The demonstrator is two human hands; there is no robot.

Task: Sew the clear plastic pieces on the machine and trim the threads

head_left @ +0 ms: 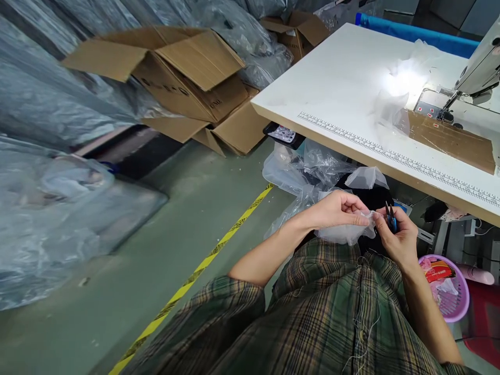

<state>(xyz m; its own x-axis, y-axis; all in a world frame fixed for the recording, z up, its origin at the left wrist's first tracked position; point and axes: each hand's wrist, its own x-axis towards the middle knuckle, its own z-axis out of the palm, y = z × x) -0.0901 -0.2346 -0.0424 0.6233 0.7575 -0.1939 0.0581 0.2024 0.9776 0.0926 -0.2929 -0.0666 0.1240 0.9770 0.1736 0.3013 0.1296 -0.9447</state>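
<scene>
My left hand is closed in a pinch on a small piece of sheer white fabric, held over my lap below the table edge. My right hand grips small thread snips with dark blades and a blue handle, their tip touching the fabric's edge beside my left fingertips. More sheer white fabric lies on the white sewing table near the sewing machine, under its lamp.
A pile of clear plastic bags sits under the table. Open cardboard boxes stand on the floor to the left, among large plastic-wrapped bundles. A purple basket with scraps sits at my right. Yellow tape crosses the green floor.
</scene>
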